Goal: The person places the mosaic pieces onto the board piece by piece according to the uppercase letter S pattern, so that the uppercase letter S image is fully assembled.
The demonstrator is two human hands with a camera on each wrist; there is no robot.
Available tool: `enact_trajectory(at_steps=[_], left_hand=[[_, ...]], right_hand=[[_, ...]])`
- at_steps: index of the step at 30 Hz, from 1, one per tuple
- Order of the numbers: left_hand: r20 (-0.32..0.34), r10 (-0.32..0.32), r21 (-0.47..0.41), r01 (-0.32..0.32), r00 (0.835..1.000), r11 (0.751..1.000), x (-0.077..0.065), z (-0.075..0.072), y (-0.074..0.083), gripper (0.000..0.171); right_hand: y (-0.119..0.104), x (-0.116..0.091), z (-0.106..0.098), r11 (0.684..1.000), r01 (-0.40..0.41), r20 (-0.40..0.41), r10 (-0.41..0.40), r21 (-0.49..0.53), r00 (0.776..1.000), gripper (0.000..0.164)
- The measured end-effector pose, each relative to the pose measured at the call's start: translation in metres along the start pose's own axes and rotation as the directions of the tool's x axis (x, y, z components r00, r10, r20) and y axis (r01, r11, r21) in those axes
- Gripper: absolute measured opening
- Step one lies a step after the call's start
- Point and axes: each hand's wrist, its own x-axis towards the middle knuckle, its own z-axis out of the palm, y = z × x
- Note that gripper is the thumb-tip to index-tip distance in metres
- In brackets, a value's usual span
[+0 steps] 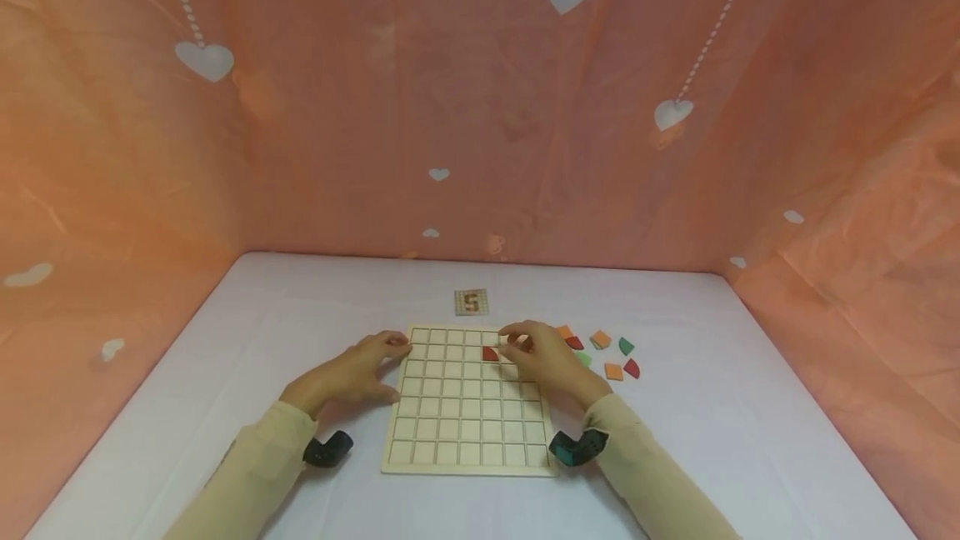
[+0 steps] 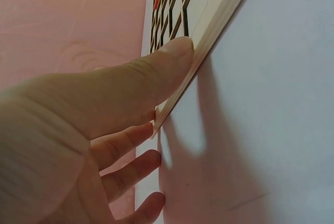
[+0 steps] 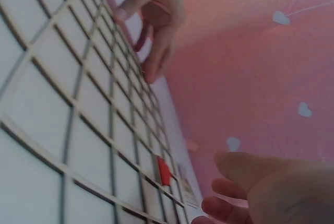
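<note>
A square wooden grid board lies on the table with a red quarter-circle piece in a cell of its second row from the top. My left hand is at the board's left side, its thumb touching the edge and the other fingers spread near the far corner in the left wrist view. Over the upper right of the board, my right hand has its fingers loosely bent just right of the red piece. In the right wrist view the thumb stands apart from the fingers, with no piece showing between them.
Right of the board lie several loose pieces, among them an orange square, a red quarter circle and a dark green one. A small patterned card lies behind the board. Pinkish-orange cloth surrounds the white table.
</note>
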Motion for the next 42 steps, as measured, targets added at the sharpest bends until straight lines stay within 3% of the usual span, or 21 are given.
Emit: enact_trajectory(at_steps=[9, 19, 25, 34, 42], left_hand=[[-0.004, 0.003, 0.012, -0.003, 1.0, 1.0, 0.0, 0.0, 0.002, 0.08], [-0.005, 0.002, 0.011, -0.002, 1.0, 1.0, 0.001, 0.003, 0.001, 0.078], [-0.013, 0.004, 0.019, -0.004, 1.0, 1.0, 0.001, 0.001, 0.001, 0.078], [-0.015, -0.006, 0.022, 0.006, 1.0, 1.0, 0.001, 0.001, -0.001, 0.079], [-0.011, 0.005, 0.032, -0.005, 1.0, 0.999, 0.002, 0.002, -0.001, 0.08]], right_hand=[[0.006, 0.0, -0.028, 0.998, 0.009, -0.076, -0.014, -0.055, 0.997, 0.038], [0.02, -0.005, -0.059, 0.995, -0.093, -0.122, 0.087, -0.046, 0.989, 0.041], [0.033, -0.008, -0.075, 0.996, -0.07, -0.153, 0.062, -0.047, 0.986, 0.042], [0.046, -0.013, -0.089, 0.986, -0.169, -0.123, 0.167, -0.006, 0.978, 0.046], [0.066, -0.019, -0.097, 0.975, -0.219, -0.096, 0.215, -0.042, 0.972, 0.044]])
